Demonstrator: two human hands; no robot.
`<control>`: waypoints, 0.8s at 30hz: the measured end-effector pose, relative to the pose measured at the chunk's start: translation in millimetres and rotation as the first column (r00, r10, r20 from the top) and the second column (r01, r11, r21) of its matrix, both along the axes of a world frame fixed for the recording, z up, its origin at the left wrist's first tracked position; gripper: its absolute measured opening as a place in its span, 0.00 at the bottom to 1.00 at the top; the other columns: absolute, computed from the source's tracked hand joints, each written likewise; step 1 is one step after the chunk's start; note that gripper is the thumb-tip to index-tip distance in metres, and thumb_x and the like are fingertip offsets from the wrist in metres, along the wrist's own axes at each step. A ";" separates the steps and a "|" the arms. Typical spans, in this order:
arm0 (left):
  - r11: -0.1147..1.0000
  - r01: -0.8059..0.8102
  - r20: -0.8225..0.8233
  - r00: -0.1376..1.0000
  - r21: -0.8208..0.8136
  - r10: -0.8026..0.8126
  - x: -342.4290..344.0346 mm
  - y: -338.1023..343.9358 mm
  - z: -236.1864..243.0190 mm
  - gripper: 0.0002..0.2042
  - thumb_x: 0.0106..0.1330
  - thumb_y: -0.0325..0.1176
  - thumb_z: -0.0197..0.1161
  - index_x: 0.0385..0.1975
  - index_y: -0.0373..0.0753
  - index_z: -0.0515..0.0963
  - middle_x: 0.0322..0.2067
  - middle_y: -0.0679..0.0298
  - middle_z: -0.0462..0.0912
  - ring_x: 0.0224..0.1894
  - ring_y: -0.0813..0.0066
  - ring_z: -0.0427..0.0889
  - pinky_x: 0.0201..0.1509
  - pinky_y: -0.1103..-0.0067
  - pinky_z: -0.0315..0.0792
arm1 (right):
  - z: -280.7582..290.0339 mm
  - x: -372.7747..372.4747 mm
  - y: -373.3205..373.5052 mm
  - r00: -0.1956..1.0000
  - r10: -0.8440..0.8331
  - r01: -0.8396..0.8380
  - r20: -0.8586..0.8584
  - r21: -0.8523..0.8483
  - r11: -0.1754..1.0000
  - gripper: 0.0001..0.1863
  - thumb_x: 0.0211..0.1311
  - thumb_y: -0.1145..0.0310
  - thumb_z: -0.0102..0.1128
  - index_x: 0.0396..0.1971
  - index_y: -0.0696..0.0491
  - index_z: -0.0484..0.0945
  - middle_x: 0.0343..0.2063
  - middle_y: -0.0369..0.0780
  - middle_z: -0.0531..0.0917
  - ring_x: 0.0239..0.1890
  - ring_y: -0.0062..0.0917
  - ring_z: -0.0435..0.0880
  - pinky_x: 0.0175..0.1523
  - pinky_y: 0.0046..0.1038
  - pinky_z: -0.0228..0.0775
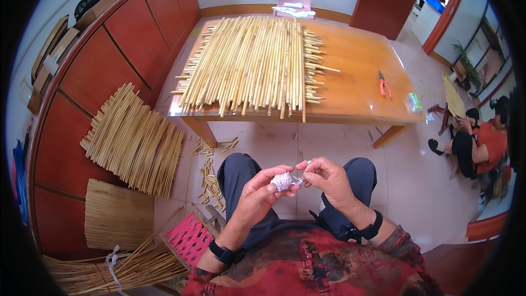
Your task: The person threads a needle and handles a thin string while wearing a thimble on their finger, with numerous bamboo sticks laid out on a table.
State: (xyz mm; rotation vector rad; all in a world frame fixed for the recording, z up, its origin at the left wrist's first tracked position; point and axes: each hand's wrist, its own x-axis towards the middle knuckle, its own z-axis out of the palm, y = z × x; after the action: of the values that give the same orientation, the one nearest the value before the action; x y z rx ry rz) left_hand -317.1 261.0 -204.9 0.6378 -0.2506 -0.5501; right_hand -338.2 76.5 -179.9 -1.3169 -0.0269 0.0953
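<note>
Above my lap, my left hand (255,194) is closed round a small ball of pale pinkish-white string (282,181), thumb and fingers gripping its sides. Just to the right of it, my right hand (332,182) pinches a loose strand (297,180) that runs from the ball. A short gap separates the two hands. The strand's far end is hidden among the right fingers.
A wooden table (356,55) ahead bears a layer of thin stalks (249,66), red-handled pliers (384,85) and a small green-and-white box (414,102). Stalk mats (137,140) lean on red cabinets at left. A tied stalk bundle (137,267) lies lower left. Another person (485,145) sits far right.
</note>
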 end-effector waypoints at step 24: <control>0.987 0.134 0.073 0.987 0.092 -0.141 -8.6 -32.8 8.0 0.22 0.63 0.26 0.50 0.57 0.33 0.58 0.45 0.53 0.72 0.41 0.63 0.78 0.48 0.71 0.72 | 25.7 -18.9 -21.4 0.813 0.096 0.383 0.574 -0.653 0.653 0.09 0.42 0.77 0.62 0.27 0.53 0.75 0.20 0.38 0.71 0.22 0.28 0.73 0.25 0.25 0.65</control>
State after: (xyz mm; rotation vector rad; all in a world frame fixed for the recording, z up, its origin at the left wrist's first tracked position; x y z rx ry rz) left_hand -325.8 228.1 -197.0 0.7315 -0.3491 -0.6722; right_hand -357.1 55.1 -154.2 -2.1516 -0.4338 -0.5054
